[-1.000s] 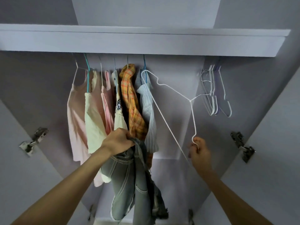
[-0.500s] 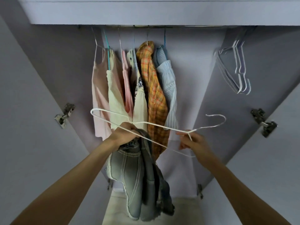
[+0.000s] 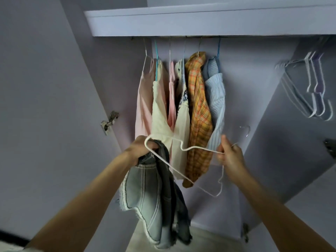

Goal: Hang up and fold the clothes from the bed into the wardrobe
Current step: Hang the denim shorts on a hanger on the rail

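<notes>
1. Denim jeans (image 3: 156, 193) hang bunched from the left hand (image 3: 141, 149), fingers clenched round the waistband.
2. Right hand (image 3: 229, 155) pinches the white wire hanger (image 3: 183, 149) near its neck.
3. Thread one jeans leg through the hanger, keeping it level, before hooking it beside the blue striped shirt (image 3: 216, 110).

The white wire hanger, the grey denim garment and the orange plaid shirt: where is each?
white wire hanger (image 3: 198, 147): head view, on its upper wire.
grey denim garment (image 3: 145, 193): head view, on the pale stitched panel.
orange plaid shirt (image 3: 199, 110): head view, mid-body of the fabric.

Six garments (image 3: 181, 110) on wardrobe rail (image 3: 181, 36)
</notes>
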Motion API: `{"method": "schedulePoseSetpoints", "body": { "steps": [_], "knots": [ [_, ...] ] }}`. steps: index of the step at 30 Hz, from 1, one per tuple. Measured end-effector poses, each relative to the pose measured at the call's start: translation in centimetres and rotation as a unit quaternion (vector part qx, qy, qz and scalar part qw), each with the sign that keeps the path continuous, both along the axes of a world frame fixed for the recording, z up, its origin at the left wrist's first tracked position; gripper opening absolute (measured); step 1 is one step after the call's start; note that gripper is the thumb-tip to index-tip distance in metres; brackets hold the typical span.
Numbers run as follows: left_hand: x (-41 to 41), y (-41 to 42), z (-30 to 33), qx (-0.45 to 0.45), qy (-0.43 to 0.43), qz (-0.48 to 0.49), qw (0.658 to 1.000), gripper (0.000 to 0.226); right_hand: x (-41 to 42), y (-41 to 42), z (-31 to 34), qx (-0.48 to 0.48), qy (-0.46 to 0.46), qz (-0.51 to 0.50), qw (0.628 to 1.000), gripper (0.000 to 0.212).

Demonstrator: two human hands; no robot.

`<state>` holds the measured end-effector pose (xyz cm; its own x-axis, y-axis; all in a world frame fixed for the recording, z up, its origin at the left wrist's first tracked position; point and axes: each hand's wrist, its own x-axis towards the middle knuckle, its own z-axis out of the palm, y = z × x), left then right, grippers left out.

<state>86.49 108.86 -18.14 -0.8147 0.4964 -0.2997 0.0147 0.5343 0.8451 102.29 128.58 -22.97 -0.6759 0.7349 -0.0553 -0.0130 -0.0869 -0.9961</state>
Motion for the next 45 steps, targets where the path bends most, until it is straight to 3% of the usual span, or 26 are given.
{"method": "schedulePoseSetpoints", "body": {
  "steps": [2, 5, 9, 12, 18, 20, 22, 24, 27, 29, 31, 33, 34, 37, 39, 41, 43, 45],
  "knots": [
    [-0.5, -0.6, 0.4, -0.026, 0.056, 0.019, 0.998, 0.017, 0.2, 0.9, -0.5, 0.056, -0.074, -0.041, 0.995, 0.051],
    [-1.1, -1.4, 1.0, -0.124, 0.186, 0.012, 0.975, 0.002, 0.5, 1.9, -0.9, 0.109, -0.08, -0.06, 0.989, 0.049],
    [-0.9, -1.8, 1.9, -0.243, 0.335, 0.037, 0.909, 0.015, 0.2, 1.3, 0.5, 0.2, -0.047, 0.104, 0.973, 0.037],
    [-0.7, -1.4, 2.6, -0.257, 0.403, 0.062, 0.876, 0.019, -0.6, 0.1, 1.6, 0.299, -0.077, 0.207, 0.928, 0.025],
    [0.3, -0.4, 4.0, -0.225, 0.458, 0.098, 0.854, 0.023, -2.8, -3.3, 1.1, 0.409, -0.201, 0.242, 0.856, 0.017],
    [0.9, -0.6, 4.5, -0.204, 0.479, 0.103, 0.847, 0.023, -3.5, -4.4, 0.3, 0.384, -0.198, 0.172, 0.885, 0.018],
    [1.7, -1.2, 4.5, -0.193, 0.486, 0.093, 0.847, 0.023, -4.1, -4.7, 0.4, 0.294, -0.159, 0.104, 0.937, 0.018],
    [2.9, -2.2, 3.5, -0.24, 0.481, 0.034, 0.843, 0.024, -4.8, -4.5, 1.2, 0.22, -0.1, 0.068, 0.968, 0.02],
    [3.6, -3.9, 2.1, -0.408, 0.392, -0.063, 0.822, 0.032, -5.1, -4.3, 2.8, 0.235, -0.014, 0.052, 0.97, 0.024],
    [3.3, -4.7, 2.4, -0.432, 0.348, -0.048, 0.831, 0.044, -4.9, -4.5, 3.6, 0.252, 0.036, 0.066, 0.965, 0.023],
    [3.0, -4.8, 3.0, -0.37, 0.462, -0.01, 0.806, 0.068, -4.7, -4.9, 4.2, 0.272, 0.067, 0.086, 0.956, 0.021],
    [2.6, -3.8, 3.5, -0.311, 0.587, -0.043, 0.746, 0.08, -4.5, -5.2, 4.6, 0.285, 0.088, 0.094, 0.95, 0.019],
    [2.4, -3.1, 3.5, -0.292, 0.624, -0.073, 0.721, 0.075, -4.5, -5.3, 4.8, 0.289, 0.098, 0.093, 0.948, 0.018],
    [1.4, -1.3, 4.2, -0.231, 0.688, -0.093, 0.681, 0.023, -4.3, -5.1, 5.3, 0.303, 0.122, 0.071, 0.942, 0.015],
    [0.7, -0.3, 4.6, -0.228, 0.659, -0.108, 0.708, 0.018, -4.3, -4.5, 6.1, 0.325, 0.11, 0.051, 0.938, 0.013],
    [-0.1, 0.2, 3.9, -0.242, 0.594, -0.108, 0.759, 0.022, -4.5, -4.1, 7.0, 0.38, 0.094, 0.015, 0.92, 0.029],
    [-1.1, 0.4, 3.1, -0.195, 0.536, -0.062, 0.819, 0.026, -4.1, -3.8, 7.6, 0.456, 0.115, -0.052, 0.881, 0.039],
    [-1.7, 0.3, 2.2, -0.124, 0.472, 0.018, 0.872, 0.03, -3.2, -4.3, 7.0, 0.528, 0.189, -0.061, 0.826, 0.034]
  ]
}}
